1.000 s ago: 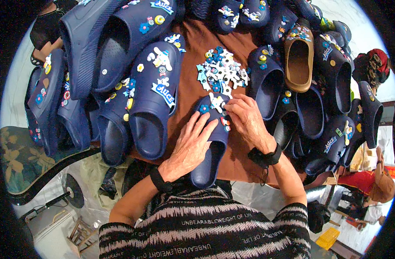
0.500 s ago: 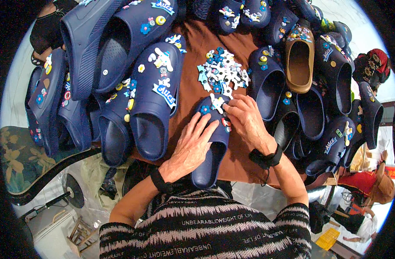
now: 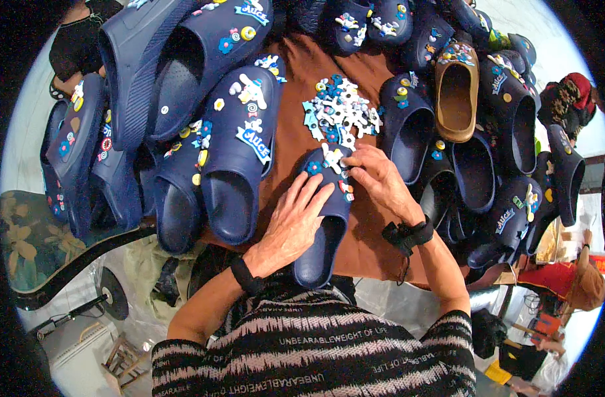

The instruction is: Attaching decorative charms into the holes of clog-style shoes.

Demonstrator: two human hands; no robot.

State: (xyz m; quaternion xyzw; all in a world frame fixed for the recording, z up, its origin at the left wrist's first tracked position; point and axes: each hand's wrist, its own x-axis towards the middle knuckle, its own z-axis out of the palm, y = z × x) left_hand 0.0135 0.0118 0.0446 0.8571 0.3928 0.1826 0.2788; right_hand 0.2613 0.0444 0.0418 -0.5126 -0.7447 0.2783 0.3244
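A navy clog (image 3: pixel 323 228) lies in front of me, toe pointing away and heel toward my body. Across its left side and upper rests my left hand (image 3: pixel 292 225), holding it with the fingers stretched over the top; the thumb is hidden. On the clog's toe sit a white figure-shaped charm (image 3: pixel 331 157), a blue flower charm (image 3: pixel 314 167) and a red-and-white charm (image 3: pixel 345 188). My right hand (image 3: pixel 382 177) is closed in a pinch at the right edge of the white charm. Just beyond the toe lies a pile of loose white and blue charms (image 3: pixel 342 109).
Decorated navy clogs (image 3: pixel 233 159) crowd the left, with more navy clogs (image 3: pixel 408 129) and a brown clog (image 3: pixel 457 92) to the right. A brown cloth (image 3: pixel 292 73) covers the table. At far right, a person in a red top (image 3: pixel 555 281) is partly visible.
My right hand has shifted slightly at the white charm, its thumb and fingers changing position. My left hand and the clog have stayed nearly still.
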